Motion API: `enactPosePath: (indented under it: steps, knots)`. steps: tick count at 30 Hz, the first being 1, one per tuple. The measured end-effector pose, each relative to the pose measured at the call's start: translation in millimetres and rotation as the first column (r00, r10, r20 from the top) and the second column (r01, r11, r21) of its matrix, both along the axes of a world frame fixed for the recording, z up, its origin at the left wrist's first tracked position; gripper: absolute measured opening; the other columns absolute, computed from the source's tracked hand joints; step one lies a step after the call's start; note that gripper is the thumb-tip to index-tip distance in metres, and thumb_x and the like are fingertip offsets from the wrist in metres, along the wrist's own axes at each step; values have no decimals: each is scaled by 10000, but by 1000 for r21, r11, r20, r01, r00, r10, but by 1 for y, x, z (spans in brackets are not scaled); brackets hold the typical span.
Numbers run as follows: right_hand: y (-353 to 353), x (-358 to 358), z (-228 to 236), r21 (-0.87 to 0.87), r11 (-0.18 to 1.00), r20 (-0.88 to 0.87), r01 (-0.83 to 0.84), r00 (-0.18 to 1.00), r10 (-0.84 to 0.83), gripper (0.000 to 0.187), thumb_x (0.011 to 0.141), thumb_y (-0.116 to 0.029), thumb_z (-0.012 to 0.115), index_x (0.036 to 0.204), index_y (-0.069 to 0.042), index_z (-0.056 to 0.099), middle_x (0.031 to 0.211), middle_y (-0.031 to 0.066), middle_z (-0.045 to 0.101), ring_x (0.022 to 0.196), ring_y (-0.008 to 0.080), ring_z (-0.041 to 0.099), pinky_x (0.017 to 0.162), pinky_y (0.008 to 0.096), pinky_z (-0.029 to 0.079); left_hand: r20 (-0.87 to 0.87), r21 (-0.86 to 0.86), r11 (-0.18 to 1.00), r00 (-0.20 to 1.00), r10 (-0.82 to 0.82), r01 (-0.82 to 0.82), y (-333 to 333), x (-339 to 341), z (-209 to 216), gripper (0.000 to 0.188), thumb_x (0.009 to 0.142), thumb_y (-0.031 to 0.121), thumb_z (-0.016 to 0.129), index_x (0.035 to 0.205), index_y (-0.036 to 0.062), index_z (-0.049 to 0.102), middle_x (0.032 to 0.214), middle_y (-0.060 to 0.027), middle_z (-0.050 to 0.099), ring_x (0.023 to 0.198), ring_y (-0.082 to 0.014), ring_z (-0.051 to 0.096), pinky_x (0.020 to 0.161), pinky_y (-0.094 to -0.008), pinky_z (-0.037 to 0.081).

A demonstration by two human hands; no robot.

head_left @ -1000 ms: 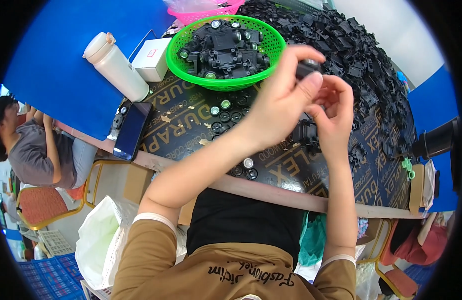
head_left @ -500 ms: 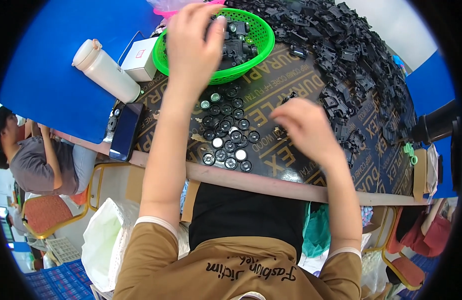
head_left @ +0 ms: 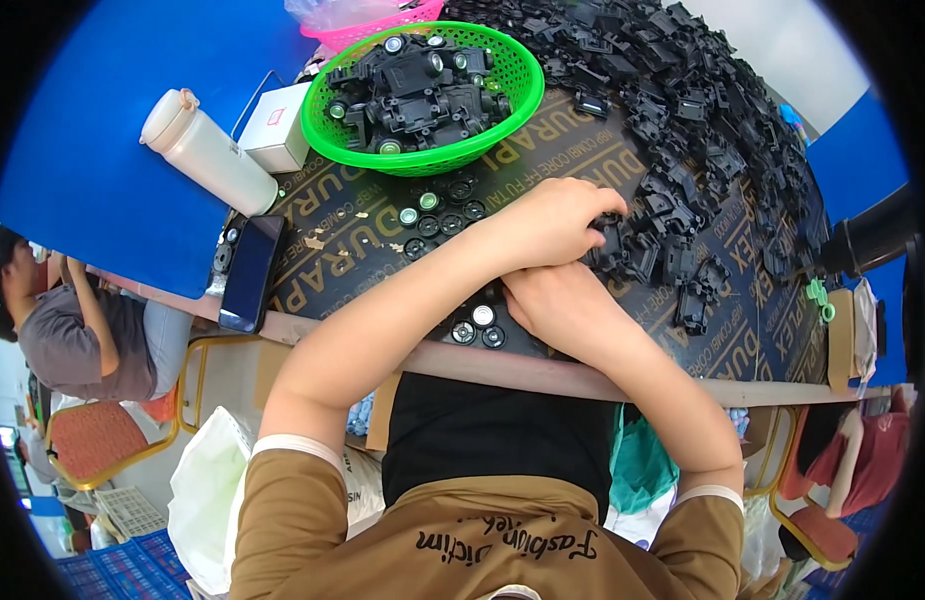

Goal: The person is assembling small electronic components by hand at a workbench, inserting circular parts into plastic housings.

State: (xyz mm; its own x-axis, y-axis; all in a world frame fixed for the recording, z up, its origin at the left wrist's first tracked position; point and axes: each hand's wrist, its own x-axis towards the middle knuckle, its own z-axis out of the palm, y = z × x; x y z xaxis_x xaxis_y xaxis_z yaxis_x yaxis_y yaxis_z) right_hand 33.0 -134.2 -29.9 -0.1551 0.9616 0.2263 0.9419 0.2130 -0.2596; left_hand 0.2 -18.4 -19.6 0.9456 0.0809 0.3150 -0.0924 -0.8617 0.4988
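Note:
My left arm crosses over my right wrist. At the near edge of the black parts pile [head_left: 673, 180], my left hand [head_left: 563, 222] has its fingers and thumb bent round a black plastic part [head_left: 607, 228]. Below that forearm, my right hand [head_left: 553, 298] is bent down over the small round black wheels [head_left: 464, 331]. Its fingertips are partly hidden, and what they hold cannot be made out. Some wheels have a silvery or white disc [head_left: 484, 315] in the middle; my left forearm covers several others. A green basket [head_left: 423, 160] holds black plastic assemblies [head_left: 413, 105] with shiny round pieces.
A white bottle [head_left: 218, 160], a white box [head_left: 278, 130] and a phone [head_left: 253, 275] lie at the left. Behind the green basket stands a pink basket [head_left: 383, 25]. A dark cylinder [head_left: 868, 240] and green scissor-like handles [head_left: 821, 298] are at the right. A seated person [head_left: 68, 320] is far left.
My left hand has moved from above the green basket rightward and nearer, to the black parts. My right hand has shifted left and nearer, under my left arm, toward the wheels.

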Motion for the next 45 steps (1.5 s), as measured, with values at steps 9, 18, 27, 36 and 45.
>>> enactPosePath:
  steps: [9,18,27,36,45]
  knots:
    - [-10,27,34,320,919,-365,230,925,-104,163,759,-1,536,909,-61,558,810,116,622,645,297,610,595,352,486,106,-704,698,952,287,-132,26,-21,20,404,799,-18,574,1185,72,495,899,-12,524,776,-77,519,706,-218,445]
    - [-13,70,44,-214,961,-970,174,76,-229,225,923,-249,511,844,-39,531,624,-49,437,493,33,337,443,192,258,203,-845,530,961,190,74,17,-26,31,446,768,-52,623,1185,54,502,935,-30,569,835,-95,575,752,-228,494]
    - [-6,59,33,-58,997,-929,-51,-362,-72,343,959,-353,420,1004,-27,521,622,-29,382,512,41,276,454,185,257,205,-975,113,967,151,189,9,-17,16,378,863,283,614,1141,48,512,1051,-51,598,975,-154,571,881,-325,445]
    - [0,51,26,-8,908,-839,420,490,-234,231,983,-263,382,1079,-90,500,699,-68,411,580,6,330,481,157,250,179,-982,-45,981,81,183,2,-19,15,398,896,215,570,1242,65,442,1171,-89,549,1094,-193,513,930,-384,410]
    - [-9,77,33,88,947,-993,309,-50,108,202,877,-40,552,1073,-23,509,901,10,558,754,72,491,689,194,402,143,-915,381,990,5,131,2,-28,30,441,965,355,409,1298,67,392,997,-45,472,901,-118,465,778,-269,412]
